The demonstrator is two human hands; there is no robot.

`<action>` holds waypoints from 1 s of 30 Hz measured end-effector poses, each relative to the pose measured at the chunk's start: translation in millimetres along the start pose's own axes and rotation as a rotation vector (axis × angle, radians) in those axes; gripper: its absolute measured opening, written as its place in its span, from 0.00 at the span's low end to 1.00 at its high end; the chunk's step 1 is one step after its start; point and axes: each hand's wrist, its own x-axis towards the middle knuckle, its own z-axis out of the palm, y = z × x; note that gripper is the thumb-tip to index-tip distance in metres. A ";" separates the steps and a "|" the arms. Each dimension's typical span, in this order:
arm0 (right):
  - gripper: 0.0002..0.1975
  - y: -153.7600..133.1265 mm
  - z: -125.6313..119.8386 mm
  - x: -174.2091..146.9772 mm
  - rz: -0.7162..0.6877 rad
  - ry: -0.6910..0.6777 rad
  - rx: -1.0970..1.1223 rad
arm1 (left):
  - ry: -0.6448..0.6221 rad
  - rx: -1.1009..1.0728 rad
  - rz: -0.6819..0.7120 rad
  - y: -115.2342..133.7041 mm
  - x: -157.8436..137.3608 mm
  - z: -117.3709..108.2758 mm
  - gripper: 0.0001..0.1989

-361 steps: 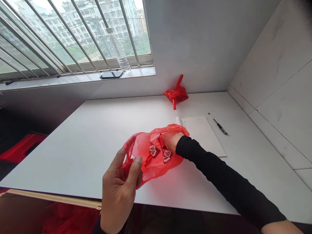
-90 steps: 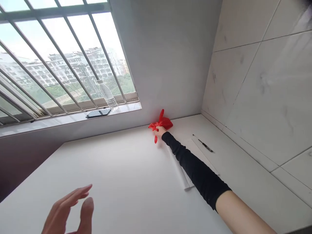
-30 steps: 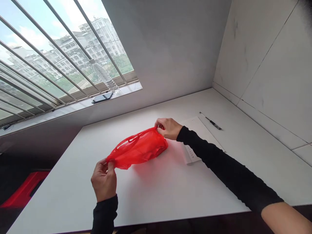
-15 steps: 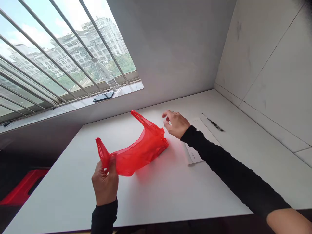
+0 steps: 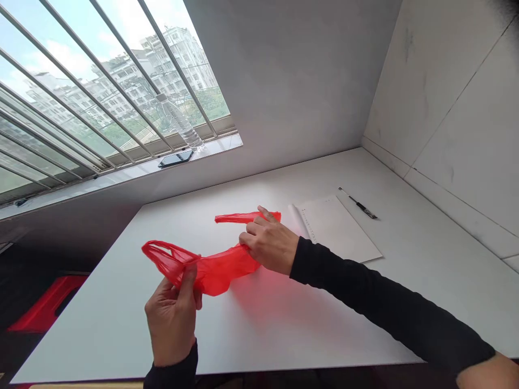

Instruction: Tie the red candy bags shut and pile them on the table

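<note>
A thin red plastic bag (image 5: 221, 270) with two loop handles stretches between my hands above the white table. My left hand (image 5: 174, 316) pinches it at the base of the left handle, thumb on top; that handle's loop stands out to the upper left. At the bag's other end, my right hand (image 5: 271, 243) grips the plastic near the second handle, which points left beyond the fingers. The right fingertips are partly hidden behind the hand and the red film.
On the white table (image 5: 101, 302), right of the bag, lies an open notebook (image 5: 340, 227) with a pen (image 5: 357, 203) beyond it. A clear bottle (image 5: 182, 124) and a phone (image 5: 175, 159) are on the windowsill. A red stool (image 5: 44, 305) is below the table's left edge.
My right hand has moved left and down onto the bag and taken hold of it. The far handle has swung lower, and the left handle's loop has spread open. More of the notebook shows.
</note>
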 end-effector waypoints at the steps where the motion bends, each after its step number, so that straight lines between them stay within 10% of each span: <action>1: 0.09 -1.0 -5.4 -1.7 0.002 0.012 -0.005 | -0.018 -0.063 -0.031 0.0 -0.5 -0.5 0.16; 8: 0.18 -20.1 -28.8 -10.0 -0.058 -0.273 0.127 | -0.159 -0.304 -0.058 6.8 -12.2 7.1 0.15; 12: 0.26 -20.5 -21.5 -11.6 0.163 -0.471 0.179 | -0.176 -0.393 -0.138 3.5 -17.6 10.3 0.17; 15: 0.15 -15.1 -15.4 -10.6 0.301 -0.490 0.138 | -0.313 -0.458 -0.261 2.8 -21.5 7.8 0.20; 20: 0.26 -12.4 -19.9 -6.2 0.389 -0.435 0.085 | -0.342 -0.198 -0.224 -2.6 -25.9 0.2 0.25; 27: 0.16 -20.0 -10.7 -4.1 -0.031 -0.294 0.160 | -0.276 0.046 -0.082 -18.1 -24.5 -1.2 0.21; 30: 0.15 -21.4 4.0 -8.0 0.052 -0.436 0.204 | -0.196 -0.068 -0.119 -17.9 -25.6 2.5 0.20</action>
